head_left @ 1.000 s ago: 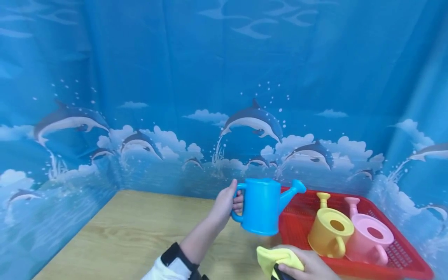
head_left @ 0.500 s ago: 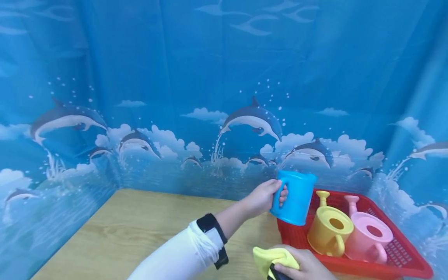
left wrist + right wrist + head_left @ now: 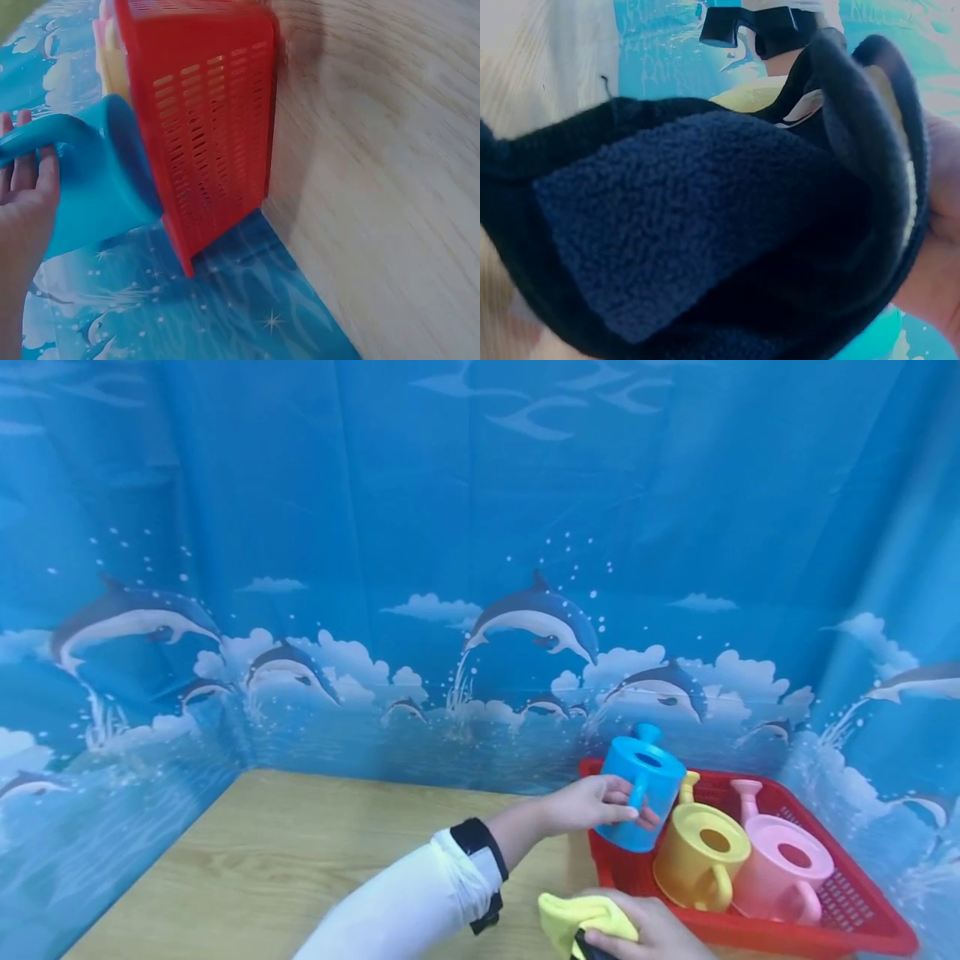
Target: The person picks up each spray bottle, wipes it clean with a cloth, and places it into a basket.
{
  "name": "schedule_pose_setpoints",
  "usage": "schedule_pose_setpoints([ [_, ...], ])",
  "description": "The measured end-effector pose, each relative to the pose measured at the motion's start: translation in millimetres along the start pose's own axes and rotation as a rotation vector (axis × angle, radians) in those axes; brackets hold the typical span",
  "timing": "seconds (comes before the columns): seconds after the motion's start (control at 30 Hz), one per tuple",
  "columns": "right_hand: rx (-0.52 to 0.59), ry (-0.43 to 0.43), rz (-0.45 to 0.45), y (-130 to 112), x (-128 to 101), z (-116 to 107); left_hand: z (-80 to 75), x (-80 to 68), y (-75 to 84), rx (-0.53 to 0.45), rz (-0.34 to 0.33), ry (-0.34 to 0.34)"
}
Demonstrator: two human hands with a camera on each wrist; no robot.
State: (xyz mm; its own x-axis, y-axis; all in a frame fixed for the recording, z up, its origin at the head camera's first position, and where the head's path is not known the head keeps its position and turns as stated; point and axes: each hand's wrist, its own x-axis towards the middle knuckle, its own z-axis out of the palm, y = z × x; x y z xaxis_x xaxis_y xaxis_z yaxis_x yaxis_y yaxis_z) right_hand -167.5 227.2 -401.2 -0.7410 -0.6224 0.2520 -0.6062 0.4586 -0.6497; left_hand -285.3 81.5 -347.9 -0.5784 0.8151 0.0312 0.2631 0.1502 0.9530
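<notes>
My left hand (image 3: 624,805) grips the handle of a blue watering can (image 3: 651,777), which tilts at the near-left corner of a red slotted basket (image 3: 780,935). In the left wrist view the blue watering can (image 3: 90,180) sits against the red basket wall (image 3: 210,127), with my fingers (image 3: 30,169) behind its handle. A yellow watering can (image 3: 701,856) and a pink watering can (image 3: 780,868) stand in the basket. My right hand (image 3: 645,931) holds a yellow cloth (image 3: 581,917) at the bottom edge. Its dark fleece side (image 3: 690,225) fills the right wrist view.
A wooden table (image 3: 315,852) stretches to the left of the basket. A blue dolphin-print curtain (image 3: 450,568) closes off the back and both sides. The basket sits at the table's right end, close to the curtain.
My left hand has carried the blue watering can right and down to the basket's corner, turning its spout away from me. The right hand has stayed put with the cloth.
</notes>
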Motion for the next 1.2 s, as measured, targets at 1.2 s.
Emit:
schedule_pose_setpoints([
  [1.2, -0.024, -0.163, -0.104, 6.5, -4.5, 0.4, 69.9, 26.1, -27.0, 0.986, -0.146, 0.065],
])
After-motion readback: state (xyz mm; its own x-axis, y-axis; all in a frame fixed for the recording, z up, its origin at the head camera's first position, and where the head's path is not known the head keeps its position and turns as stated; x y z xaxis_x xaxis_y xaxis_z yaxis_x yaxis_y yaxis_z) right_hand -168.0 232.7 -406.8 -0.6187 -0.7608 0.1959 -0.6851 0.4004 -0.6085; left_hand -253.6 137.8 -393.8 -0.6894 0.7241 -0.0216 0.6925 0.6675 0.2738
